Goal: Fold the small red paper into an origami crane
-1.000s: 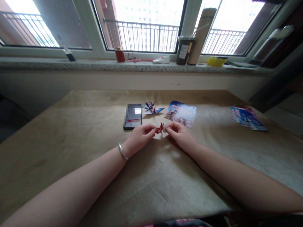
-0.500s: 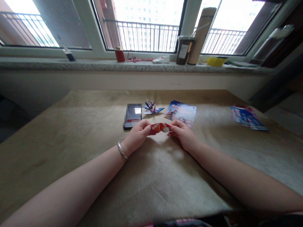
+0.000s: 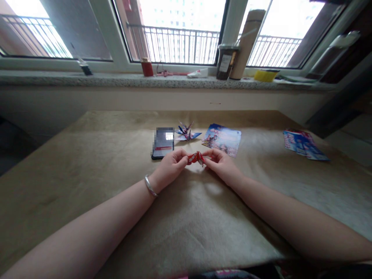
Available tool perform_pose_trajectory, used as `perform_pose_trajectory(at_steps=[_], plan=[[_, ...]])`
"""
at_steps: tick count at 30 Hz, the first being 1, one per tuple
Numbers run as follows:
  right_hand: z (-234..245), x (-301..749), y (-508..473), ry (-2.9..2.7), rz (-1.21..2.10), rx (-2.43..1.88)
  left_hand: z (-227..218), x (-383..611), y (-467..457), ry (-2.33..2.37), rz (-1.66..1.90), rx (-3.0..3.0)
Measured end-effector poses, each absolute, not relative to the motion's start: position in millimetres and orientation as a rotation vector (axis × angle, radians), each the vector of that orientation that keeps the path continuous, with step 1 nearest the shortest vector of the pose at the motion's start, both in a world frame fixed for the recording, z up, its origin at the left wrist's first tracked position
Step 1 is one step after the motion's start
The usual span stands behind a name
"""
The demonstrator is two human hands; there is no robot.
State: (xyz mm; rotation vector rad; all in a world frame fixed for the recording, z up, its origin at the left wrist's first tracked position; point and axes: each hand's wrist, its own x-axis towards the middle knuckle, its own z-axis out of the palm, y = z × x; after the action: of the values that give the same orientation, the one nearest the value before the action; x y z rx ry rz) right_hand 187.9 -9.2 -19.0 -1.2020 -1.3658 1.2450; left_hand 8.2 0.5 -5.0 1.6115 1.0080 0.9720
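Between my two hands is a small piece of folded red paper (image 3: pixel 195 157) with white print, bent to a peak in its middle. My left hand (image 3: pixel 173 162), with a silver bangle on the wrist, pinches its left end. At the other end, my right hand (image 3: pixel 220 163) has its thumb and fingers closed on the paper's edge. Just beyond them stands a blue and pink folded paper figure (image 3: pixel 188 133) with pointed tips. A phone (image 3: pixel 163 143) lies beyond my left hand. Past my right hand is a stack of printed blue and pink sheets (image 3: pixel 222 137).
More printed sheets (image 3: pixel 306 146) lie fanned out at the right of the brown-covered table (image 3: pixel 116 128). On the stone windowsill (image 3: pixel 116 80) stand a red container (image 3: pixel 147 68), a dark lidded box (image 3: pixel 225 64), a cardboard tube (image 3: pixel 247 44) and a yellow item (image 3: pixel 265 75).
My hands have come closer together, the right one moving left. The red paper is now more bunched, with a sharper peak in the middle. Other things stay put.
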Motion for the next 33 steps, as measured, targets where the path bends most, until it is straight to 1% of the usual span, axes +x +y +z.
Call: perform_pose_trajectory(at_steps=[7,15,22,25,30,33], plan=[[-23.0,190.8,-7.9,-1.383,1.238,-1.18,-6.7,7.3,1.8,1.029,0.989,1.564],[-17.1,192.1,-8.8,-1.172,1.409,-1.083,-9.3,8.6,2.9,0.896,1.015,1.19],[-17.5,190.7,-7.9,-1.074,1.491,-1.053,-7.3,9.9,3.4,0.876,1.013,1.058],[-18.5,189.8,-8.4,-1.087,1.47,-1.05,-7.7,10.5,2.8,0.863,1.002,1.058],[-21.0,188.2,-9.5,-1.261,1.336,-1.16,-10.9,9.8,2.2,0.848,0.975,1.108],[-21.0,187.6,-9.8,-1.335,1.315,-1.193,-10.5,10.3,1.1,0.873,0.958,1.196]])
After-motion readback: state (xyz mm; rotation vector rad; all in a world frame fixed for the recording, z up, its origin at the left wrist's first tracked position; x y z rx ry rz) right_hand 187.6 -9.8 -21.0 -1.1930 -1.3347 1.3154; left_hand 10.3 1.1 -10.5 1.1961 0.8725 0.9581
